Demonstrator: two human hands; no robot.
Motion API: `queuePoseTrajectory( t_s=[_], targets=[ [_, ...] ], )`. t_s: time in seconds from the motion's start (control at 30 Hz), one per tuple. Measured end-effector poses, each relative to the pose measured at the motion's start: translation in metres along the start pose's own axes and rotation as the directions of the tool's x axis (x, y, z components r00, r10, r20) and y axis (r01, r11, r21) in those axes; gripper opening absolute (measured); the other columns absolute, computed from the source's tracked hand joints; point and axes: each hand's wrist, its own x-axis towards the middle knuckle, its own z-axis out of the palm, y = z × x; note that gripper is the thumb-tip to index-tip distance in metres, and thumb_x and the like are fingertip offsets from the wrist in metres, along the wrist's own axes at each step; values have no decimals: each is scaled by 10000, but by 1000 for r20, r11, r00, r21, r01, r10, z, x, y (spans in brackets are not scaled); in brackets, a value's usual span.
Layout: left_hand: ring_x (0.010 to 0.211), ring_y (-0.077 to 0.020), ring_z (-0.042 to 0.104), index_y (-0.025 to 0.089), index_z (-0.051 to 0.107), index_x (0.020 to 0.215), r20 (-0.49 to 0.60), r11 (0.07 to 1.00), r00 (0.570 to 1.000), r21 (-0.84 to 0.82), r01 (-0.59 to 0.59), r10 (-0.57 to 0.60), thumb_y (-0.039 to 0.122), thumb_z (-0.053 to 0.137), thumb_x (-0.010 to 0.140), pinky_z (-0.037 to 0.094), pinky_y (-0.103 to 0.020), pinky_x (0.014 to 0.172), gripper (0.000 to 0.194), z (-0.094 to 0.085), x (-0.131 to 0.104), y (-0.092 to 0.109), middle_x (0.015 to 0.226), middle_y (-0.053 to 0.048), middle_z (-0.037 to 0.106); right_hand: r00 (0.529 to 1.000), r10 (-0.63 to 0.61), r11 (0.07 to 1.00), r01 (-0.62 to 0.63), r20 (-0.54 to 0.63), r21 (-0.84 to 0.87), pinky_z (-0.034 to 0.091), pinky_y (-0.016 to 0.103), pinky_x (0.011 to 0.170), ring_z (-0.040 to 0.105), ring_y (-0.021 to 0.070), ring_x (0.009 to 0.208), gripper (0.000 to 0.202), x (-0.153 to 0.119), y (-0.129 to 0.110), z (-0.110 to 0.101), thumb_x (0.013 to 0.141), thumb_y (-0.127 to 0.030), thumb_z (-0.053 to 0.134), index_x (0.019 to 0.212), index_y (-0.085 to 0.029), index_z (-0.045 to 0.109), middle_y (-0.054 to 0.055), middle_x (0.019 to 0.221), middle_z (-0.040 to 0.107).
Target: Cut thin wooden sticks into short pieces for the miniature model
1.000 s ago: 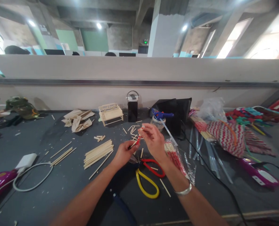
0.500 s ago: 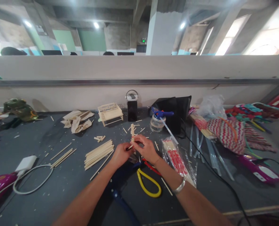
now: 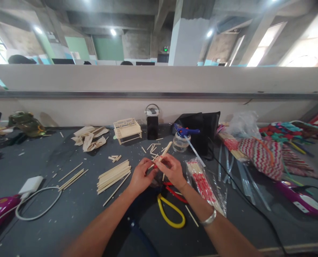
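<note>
My right hand is closed around a short bundle of wooden sticks, which tilts up to the right. My left hand is closed at the bundle's lower end, its fingertips meeting the right ones; a bit of red shows between them. Exactly what the left fingers pinch is partly hidden. Below the hands lies a tool with a yellow handle loop and a red one. Left of them is a row of wooden sticks. Beyond them, short cut pieces are scattered on the dark table.
A miniature wooden bench stands at the back, beside a phone. A blue glue gun rests on a glass jar. Packaged sticks, clear glue sticks and a black cable lie to the right. Crumpled paper sits left.
Both hands have moved slightly right and up. The stick bundle has gone from upright to tilted right. The whole view has shifted a little.
</note>
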Motion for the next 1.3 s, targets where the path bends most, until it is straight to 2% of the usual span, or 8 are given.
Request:
queuePoseTrajectory(
  t_s=[0.13, 0.3, 0.43, 0.73, 0.87, 1.03, 1.17, 1.3],
  targets=[
    [791, -165, 560, 190, 634, 861, 75, 996, 997, 91, -11, 4, 293, 497, 890, 413, -267, 709, 174, -1, -1, 5, 826, -39, 630, 999, -4, 998, 7, -51, 57, 518, 291, 712, 631, 173, 780, 170, 2, 1, -10, 852, -352, 563, 874, -209, 653, 26, 841, 671],
    [811, -173, 586, 185, 639, 893, 104, 991, 994, 133, 24, -38, 313, 485, 894, 429, -267, 726, 200, 0, -3, 6, 867, -48, 663, 938, 104, 990, -65, -330, 128, 475, 265, 602, 576, 129, 593, 279, 9, 11, -19, 897, -407, 489, 845, -199, 668, -4, 716, 636],
    [832, -171, 607, 195, 633, 1004, 87, 994, 996, 108, 24, -34, 379, 465, 907, 433, -258, 739, 267, 0, -3, 6, 917, -51, 685, 927, 142, 988, -111, -348, 108, 414, 243, 545, 504, 107, 495, 282, 11, 10, -20, 876, -418, 524, 828, -184, 673, -50, 541, 532],
    [729, -146, 566, 182, 638, 854, 98, 1000, 995, 19, -24, 22, 382, 392, 939, 407, -239, 681, 329, -5, -2, 12, 766, -29, 627, 885, 44, 994, -85, -464, -68, 382, 245, 535, 462, 104, 485, 313, 12, -13, -24, 878, -424, 523, 772, -184, 693, -55, 495, 480],
    [706, -137, 536, 182, 619, 797, 112, 997, 993, 60, -39, 32, 382, 382, 938, 387, -238, 664, 340, -7, -1, 6, 733, -16, 598, 794, 47, 999, -53, -606, 8, 352, 223, 459, 434, 87, 446, 308, 23, -23, -46, 854, -434, 545, 734, -174, 659, -59, 506, 470],
    [652, -148, 520, 187, 610, 840, -79, 976, 978, 89, 198, -192, 429, 353, 927, 386, -259, 626, 363, -9, 5, -11, 671, 6, 552, 605, 39, 973, 158, -796, 168, 320, 186, 382, 393, 64, 409, 248, 39, -38, -86, 802, -398, 596, 700, -172, 606, -74, 503, 447],
    [882, -207, 546, 179, 534, 1176, -248, 961, 947, 134, 243, -205, 446, 569, 797, 436, -349, 803, 465, -14, 11, -20, 1035, -80, 554, 729, 149, 957, 63, -669, 282, 313, 180, 363, 397, 55, 391, 236, 36, -37, -72, 781, -378, 636, 699, -156, 634, -63, 501, 477],
    [827, -182, 534, 180, 595, 1050, -216, 954, 929, -74, 290, -299, 350, 497, 816, 451, -317, 752, 305, -19, 13, -10, 934, -53, 569, 876, 234, 957, -131, -423, 259, 295, 184, 340, 397, 56, 360, 289, 26, -27, -38, 805, -428, 613, 708, -159, 655, -63, 471, 472]
  ],
)
